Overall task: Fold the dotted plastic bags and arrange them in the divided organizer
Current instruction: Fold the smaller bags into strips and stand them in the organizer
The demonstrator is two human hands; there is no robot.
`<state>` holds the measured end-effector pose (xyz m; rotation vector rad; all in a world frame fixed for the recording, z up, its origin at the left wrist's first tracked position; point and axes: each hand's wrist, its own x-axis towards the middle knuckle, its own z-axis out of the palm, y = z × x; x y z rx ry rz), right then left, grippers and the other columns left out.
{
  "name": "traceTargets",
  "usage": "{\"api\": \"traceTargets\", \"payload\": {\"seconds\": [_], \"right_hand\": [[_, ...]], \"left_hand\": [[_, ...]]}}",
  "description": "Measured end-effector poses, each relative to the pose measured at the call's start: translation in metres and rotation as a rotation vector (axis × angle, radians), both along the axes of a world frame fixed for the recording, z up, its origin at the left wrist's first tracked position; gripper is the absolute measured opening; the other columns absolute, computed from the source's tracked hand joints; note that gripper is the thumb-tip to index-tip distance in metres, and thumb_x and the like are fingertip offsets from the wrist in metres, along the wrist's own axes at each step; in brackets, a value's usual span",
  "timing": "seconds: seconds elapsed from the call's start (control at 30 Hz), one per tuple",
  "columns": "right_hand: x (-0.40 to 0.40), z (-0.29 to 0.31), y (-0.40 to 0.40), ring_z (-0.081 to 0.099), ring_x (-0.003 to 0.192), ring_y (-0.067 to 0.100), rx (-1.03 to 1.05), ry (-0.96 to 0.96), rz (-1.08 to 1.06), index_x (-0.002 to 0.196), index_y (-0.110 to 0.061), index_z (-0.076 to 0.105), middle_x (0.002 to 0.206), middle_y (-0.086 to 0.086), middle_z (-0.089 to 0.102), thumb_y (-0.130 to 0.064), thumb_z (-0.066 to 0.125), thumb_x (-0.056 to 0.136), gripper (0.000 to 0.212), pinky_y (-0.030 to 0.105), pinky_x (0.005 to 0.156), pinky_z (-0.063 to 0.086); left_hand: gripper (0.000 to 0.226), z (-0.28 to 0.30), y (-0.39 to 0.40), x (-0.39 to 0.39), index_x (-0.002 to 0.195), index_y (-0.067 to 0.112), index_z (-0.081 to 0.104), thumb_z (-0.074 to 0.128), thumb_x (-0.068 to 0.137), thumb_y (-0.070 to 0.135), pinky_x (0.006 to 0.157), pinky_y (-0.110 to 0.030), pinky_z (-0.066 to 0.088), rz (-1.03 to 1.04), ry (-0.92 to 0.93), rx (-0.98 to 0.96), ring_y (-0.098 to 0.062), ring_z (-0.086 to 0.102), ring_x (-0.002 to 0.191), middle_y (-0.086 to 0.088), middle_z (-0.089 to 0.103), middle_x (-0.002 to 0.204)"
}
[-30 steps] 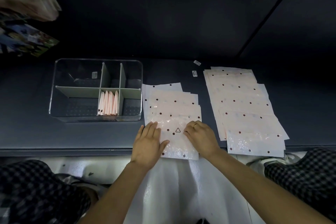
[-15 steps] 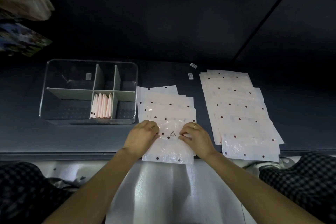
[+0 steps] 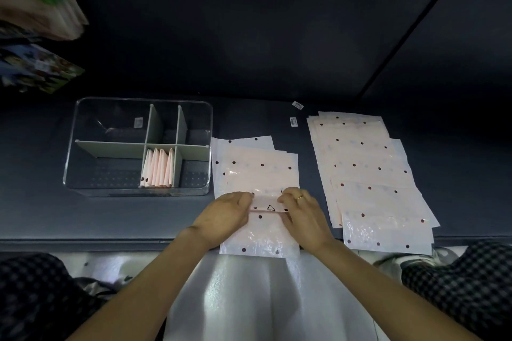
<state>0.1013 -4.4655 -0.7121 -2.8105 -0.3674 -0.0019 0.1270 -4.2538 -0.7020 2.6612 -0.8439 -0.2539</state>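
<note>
The clear divided organizer (image 3: pixel 138 147) sits on the dark tabletop (image 3: pixel 41 216) and serves as the landmark. Its grey dividers (image 3: pixel 151 130) split it into compartments; the middle one on the near side holds a row of folded pink bags (image 3: pixel 158 170) standing on edge.

Just to the right of the organizer, touching or nearly touching its right wall, lies a small fanned stack of dotted plastic bags (image 3: pixel 257 163). The nearest bag on top of that stack, the top bag (image 3: pixel 260 232), reaches past the table's near edge toward the person. Its far edge is turned back toward the person into a narrow flap that shows a black recycling triangle (image 3: pixel 271 207).

The left hand (image 3: pixel 224 216) pinches the left end of that flap, fingers curled in close together over it. The right hand (image 3: pixel 300 213) pinches the right end in the same way, fingers bent and narrow; a gold ring (image 3: pixel 300 197) shows on one finger. Both hands lie on the bag, with the triangle between them.

Farther right of the organizer, well apart from it, is a larger overlapping spread of flat dotted bags (image 3: pixel 368 174), also overhanging the near edge. Two small white labels (image 3: pixel 293 121) lie on the tabletop between the two stacks, toward the far side.
</note>
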Motion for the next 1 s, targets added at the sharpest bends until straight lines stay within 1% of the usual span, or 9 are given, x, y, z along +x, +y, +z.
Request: {"api": "traceTargets", "payload": {"seconds": [0.13,0.27,0.33,0.47,0.57,0.73,0.8,0.87,1.0], "right_hand": [[0.005,0.003,-0.025,0.055,0.107,0.020,0.100,0.094,-0.024,0.107,-0.010,0.066,0.109,0.002,0.065,-0.008,0.058,0.089,0.020,0.028,0.091,0.044],[0.015,0.008,-0.034,0.053,0.098,0.012,0.330,0.320,-0.162,0.102,-0.020,0.064,0.104,0.001,0.058,-0.022,0.058,0.092,0.012,0.017,0.084,0.042],[0.020,0.008,-0.033,0.053,0.093,0.015,0.404,0.374,-0.205,0.097,-0.019,0.062,0.099,0.006,0.060,-0.021,0.059,0.092,0.007,0.018,0.079,0.042],[0.030,0.009,-0.026,0.055,0.081,0.018,0.569,0.431,-0.366,0.090,-0.003,0.056,0.085,0.013,0.065,-0.022,0.058,0.092,0.019,0.028,0.073,0.044],[0.040,0.008,-0.020,0.050,0.072,0.017,0.554,0.418,-0.444,0.082,-0.002,0.051,0.076,0.013,0.061,-0.025,0.057,0.093,0.026,0.027,0.066,0.040],[0.054,0.001,-0.014,0.047,0.070,0.016,0.408,0.363,-0.458,0.078,-0.011,0.048,0.074,0.003,0.054,-0.027,0.054,0.094,0.024,0.019,0.055,0.033],[0.058,0.000,-0.012,0.049,0.073,0.015,0.348,0.379,-0.463,0.080,-0.013,0.048,0.078,0.001,0.055,-0.029,0.052,0.095,0.023,0.017,0.055,0.033],[0.062,-0.002,-0.011,0.050,0.074,0.015,0.300,0.398,-0.477,0.083,-0.013,0.049,0.081,0.000,0.055,-0.030,0.051,0.096,0.021,0.020,0.057,0.034],[0.066,-0.004,-0.010,0.051,0.075,0.016,0.236,0.418,-0.485,0.083,-0.013,0.049,0.083,0.002,0.055,-0.030,0.050,0.096,0.021,0.024,0.066,0.038]], "left_hand": [[0.022,-0.002,0.008,-0.005,0.114,0.008,0.044,0.033,0.100,0.021,0.087,-0.039,0.046,0.076,0.142,-0.027,-0.025,0.054,0.106,-0.009,0.058,0.121],[0.032,-0.007,0.014,-0.013,0.117,0.021,0.044,0.056,0.092,0.036,0.089,-0.032,0.048,0.280,0.353,-0.297,-0.012,0.053,0.107,0.006,0.056,0.120],[0.041,-0.010,0.011,-0.012,0.123,0.023,0.048,0.066,0.087,0.032,0.084,-0.026,0.047,0.423,0.380,-0.382,-0.011,0.054,0.099,0.009,0.059,0.112],[0.014,-0.017,0.003,-0.006,0.105,0.015,0.064,0.058,0.093,0.018,0.062,-0.026,0.040,0.687,0.324,-0.456,-0.019,0.056,0.070,-0.005,0.064,0.076],[0.012,-0.019,0.000,0.000,0.094,0.009,0.064,0.057,0.094,0.019,0.059,-0.026,0.039,0.777,0.353,-0.509,-0.025,0.055,0.069,-0.013,0.063,0.072],[0.018,-0.021,-0.006,0.005,0.088,0.012,0.057,0.050,0.097,0.025,0.056,-0.028,0.037,0.822,0.333,-0.471,-0.027,0.056,0.068,0.003,0.054,0.061],[0.020,-0.019,-0.011,0.004,0.104,0.013,0.058,0.046,0.098,0.028,0.063,-0.030,0.042,0.843,0.312,-0.440,-0.028,0.059,0.079,-0.003,0.061,0.075],[0.035,-0.015,-0.020,-0.001,0.130,0.015,0.048,0.046,0.098,0.028,0.083,-0.034,0.044,0.835,0.240,-0.383,-0.028,0.055,0.104,-0.010,0.061,0.109],[0.065,-0.006,-0.046,-0.022,0.149,0.010,0.016,0.049,0.096,0.031,0.116,-0.037,0.011,0.640,-0.063,-0.208,-0.029,0.019,0.141,-0.010,0.024,0.154]]}}
